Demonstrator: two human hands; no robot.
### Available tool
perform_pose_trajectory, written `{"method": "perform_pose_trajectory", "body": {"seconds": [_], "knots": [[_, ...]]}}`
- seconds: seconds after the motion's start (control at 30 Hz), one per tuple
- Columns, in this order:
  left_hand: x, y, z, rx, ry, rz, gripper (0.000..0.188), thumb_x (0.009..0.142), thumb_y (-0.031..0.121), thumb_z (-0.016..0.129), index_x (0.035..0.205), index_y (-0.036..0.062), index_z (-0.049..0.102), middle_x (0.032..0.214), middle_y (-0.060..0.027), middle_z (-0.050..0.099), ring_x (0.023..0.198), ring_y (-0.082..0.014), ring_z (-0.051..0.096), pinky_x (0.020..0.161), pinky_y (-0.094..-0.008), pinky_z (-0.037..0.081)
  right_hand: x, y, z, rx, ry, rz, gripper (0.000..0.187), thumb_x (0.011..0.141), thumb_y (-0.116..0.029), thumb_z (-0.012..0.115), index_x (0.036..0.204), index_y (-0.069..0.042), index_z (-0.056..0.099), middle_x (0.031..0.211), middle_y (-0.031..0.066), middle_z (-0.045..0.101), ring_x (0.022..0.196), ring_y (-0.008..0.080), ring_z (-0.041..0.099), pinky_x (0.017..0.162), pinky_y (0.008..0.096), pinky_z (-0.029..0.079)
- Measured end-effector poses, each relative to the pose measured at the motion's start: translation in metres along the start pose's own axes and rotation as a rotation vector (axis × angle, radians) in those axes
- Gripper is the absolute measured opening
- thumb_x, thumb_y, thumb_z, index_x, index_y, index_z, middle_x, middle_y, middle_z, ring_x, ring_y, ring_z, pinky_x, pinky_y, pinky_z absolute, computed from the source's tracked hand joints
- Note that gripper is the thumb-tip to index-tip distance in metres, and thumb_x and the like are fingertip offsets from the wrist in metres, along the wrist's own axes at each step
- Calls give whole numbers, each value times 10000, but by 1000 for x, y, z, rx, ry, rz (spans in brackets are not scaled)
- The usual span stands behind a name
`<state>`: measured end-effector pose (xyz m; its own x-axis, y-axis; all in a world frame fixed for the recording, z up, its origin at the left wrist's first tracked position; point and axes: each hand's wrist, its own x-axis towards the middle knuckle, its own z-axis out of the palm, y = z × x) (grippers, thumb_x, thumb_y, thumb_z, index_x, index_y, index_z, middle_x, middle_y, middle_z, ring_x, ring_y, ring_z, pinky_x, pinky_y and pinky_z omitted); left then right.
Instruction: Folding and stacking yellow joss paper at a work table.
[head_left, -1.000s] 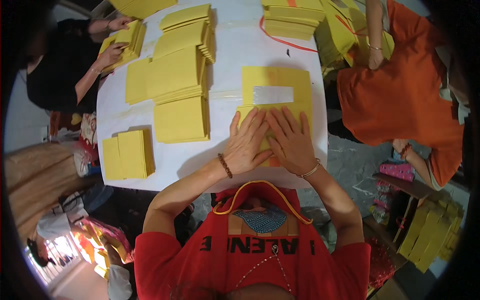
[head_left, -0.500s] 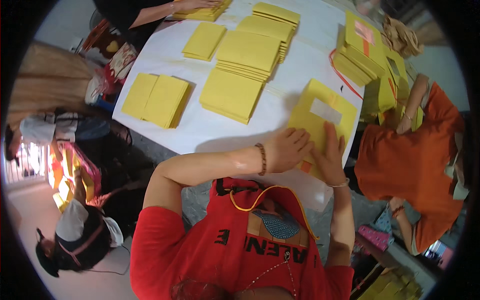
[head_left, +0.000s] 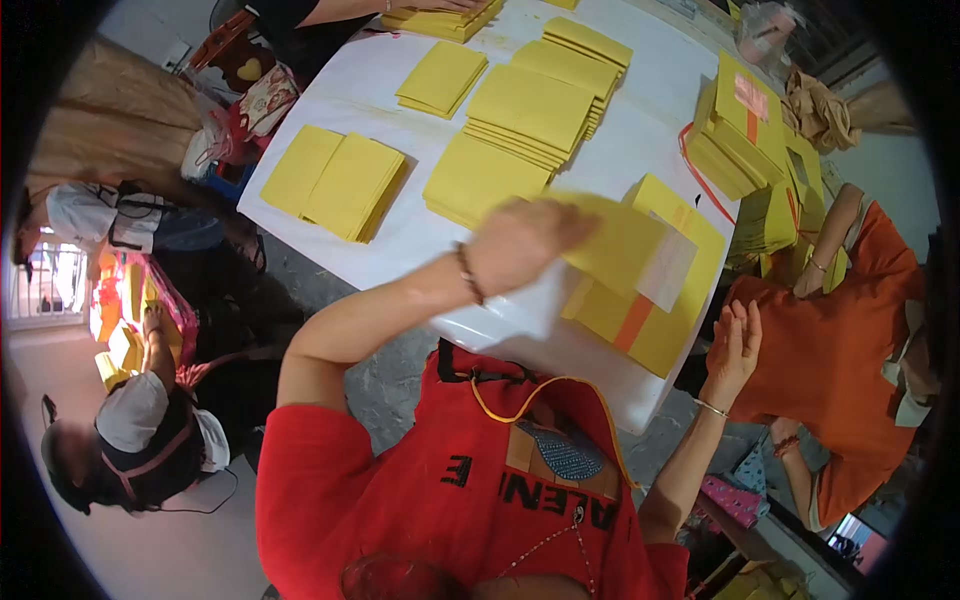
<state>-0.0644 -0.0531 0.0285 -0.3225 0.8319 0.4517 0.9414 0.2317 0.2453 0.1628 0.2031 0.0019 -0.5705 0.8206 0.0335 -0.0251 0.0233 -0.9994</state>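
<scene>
My left hand (head_left: 525,245), smeared by motion, grips the left end of a yellow paper envelope (head_left: 615,240) with a pale patch. It is lifted at a slant above a yellow pile (head_left: 660,345) with an orange strip, at the table's near right corner. My right hand (head_left: 737,345) is off the table's right edge, fingers stretched and holding nothing. Just beyond my left hand, overlapping stacks of yellow envelopes (head_left: 530,105) run away across the table. Two stacks side by side (head_left: 330,185) lie to the left, with a smaller stack (head_left: 442,78) farther back.
The white table (head_left: 420,270) curves at its near left edge. Bundled yellow envelopes (head_left: 740,125) with red bands stand at the right. A person in orange (head_left: 800,350) is close on my right; another person's hand (head_left: 440,5) rests on a far stack. More people are at the left.
My left hand has swung left and up from the pile, bringing the yellow envelope along. My right hand has left the pile and moved right, past the table edge. The view has shifted slightly.
</scene>
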Motion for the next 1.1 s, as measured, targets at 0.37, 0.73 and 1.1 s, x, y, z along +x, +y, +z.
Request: {"method": "perform_pose_trajectory", "body": {"seconds": [0.37,0.73,1.1], "knots": [[-70,-112,59,355,-154,-101,543,743,101,546,1268,220,477,1199,-75,520,1059,-258,507,848,-385,397,-12,32,10,-149,-80,-2,305,923,-106,502,1211,-8,513,1108,67,590,1016,130,550,891,267,426],[-88,-119,68,311,-370,-128,650,810,518,516,1370,237,343,1375,-162,335,1246,-341,320,982,-531,270,-21,26,19,-281,-130,6,264,912,-63,499,1167,-16,548,1061,49,602,942,95,539,800,229,419],[-92,-116,68,395,-537,-61,592,812,544,508,1356,395,329,1437,-257,159,1304,-463,163,991,-635,155,-29,17,28,-527,-170,-252,239,820,-71,596,1051,-9,603,1040,121,605,996,245,566,872,317,424]]}}
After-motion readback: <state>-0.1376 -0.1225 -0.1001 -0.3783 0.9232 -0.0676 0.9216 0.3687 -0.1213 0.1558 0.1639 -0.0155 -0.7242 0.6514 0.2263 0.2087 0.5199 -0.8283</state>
